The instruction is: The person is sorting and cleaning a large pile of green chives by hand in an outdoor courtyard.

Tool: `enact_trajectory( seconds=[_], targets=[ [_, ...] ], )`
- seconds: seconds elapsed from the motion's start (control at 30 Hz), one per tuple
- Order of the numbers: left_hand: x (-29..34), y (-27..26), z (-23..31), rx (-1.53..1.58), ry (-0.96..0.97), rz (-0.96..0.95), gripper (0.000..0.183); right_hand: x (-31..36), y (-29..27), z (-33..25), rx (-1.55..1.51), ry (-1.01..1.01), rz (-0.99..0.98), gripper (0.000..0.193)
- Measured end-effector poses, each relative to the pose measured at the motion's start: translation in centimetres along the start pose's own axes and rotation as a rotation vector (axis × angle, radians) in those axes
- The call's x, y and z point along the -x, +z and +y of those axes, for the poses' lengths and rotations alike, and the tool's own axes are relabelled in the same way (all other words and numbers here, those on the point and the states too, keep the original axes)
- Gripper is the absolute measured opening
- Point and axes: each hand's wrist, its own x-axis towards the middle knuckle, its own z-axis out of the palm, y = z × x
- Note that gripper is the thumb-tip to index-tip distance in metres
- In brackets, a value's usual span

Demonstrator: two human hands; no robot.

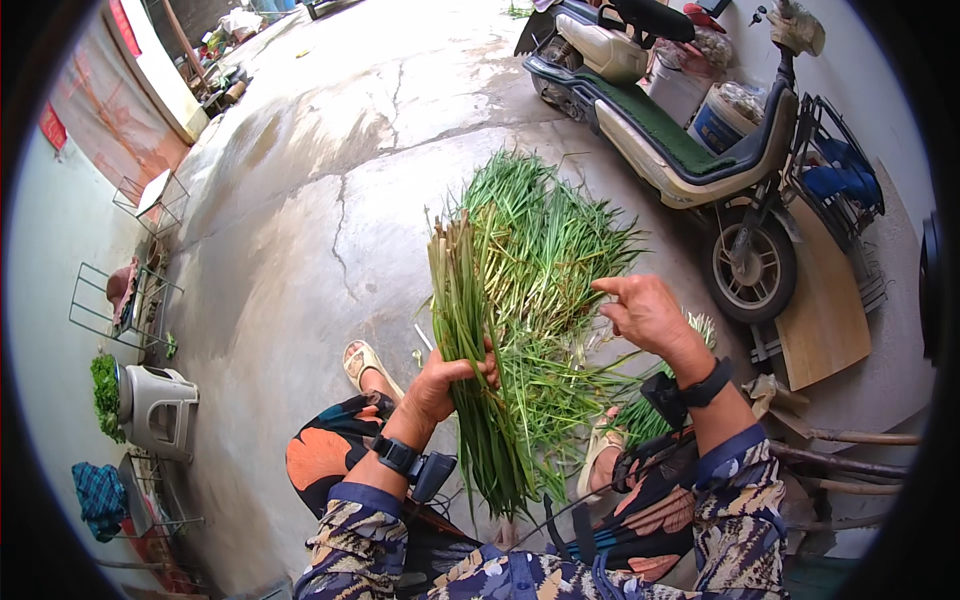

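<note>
My left hand [443, 383] is wrapped round a thick bunch of garlic chives [460, 300], held upright between my knees. Its stem ends, brownish at the tips, point away from me, while the dark green leaves hang toward my lap. To the right, my right hand [645, 310] is raised with its index finger stretched toward the bunch and the other fingers partly bent. I see nothing in it. Beneath both hands a large heap of loose chives [550, 220] spreads over the concrete floor. A smaller pile of chives [645, 420] lies by my right foot, partly hidden by my right arm.
An electric scooter [650, 130] stands at the far right, with buckets [725, 115] behind it and a wooden board [825, 310] beside its wheel. Along the left wall are wire racks [105, 300] and a grey plastic stool [160, 410] with leafy greens [107, 398] next to it.
</note>
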Motion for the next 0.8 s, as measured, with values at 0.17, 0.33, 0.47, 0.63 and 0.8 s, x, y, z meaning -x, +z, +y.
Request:
enact_trajectory(
  seconds=[0.17, 0.33, 0.47, 0.63, 0.8],
  targets=[
    [-0.3, 0.2, -0.8, -0.026, -0.063, -0.065, 0.041, -2.5, 2.5, -2.8, -0.849, 0.004, 0.023, 0.039],
    [-0.6, 2.0, -0.9, -0.1, -0.115, -0.077, 0.041, -3.2, 2.7, -5.6, -1.141, 0.068, -0.022, 0.027],
    [-0.8, 2.6, -0.8, -0.143, -0.101, -0.063, 0.043, -3.1, 2.7, -4.9, -1.276, 0.108, -0.018, 0.02],
    [-0.4, 0.1, -0.9, -0.057, 0.065, 0.107, 0.035, -3.5, 1.5, -3.1, -1.655, 0.04, 0.001, 0.011],
    [-0.8, -1.1, -0.5, -0.008, 0.207, 0.312, 0.031, -2.9, -0.5, -1.4, -1.69, 0.057, 0.151, 0.011]
  ],
)
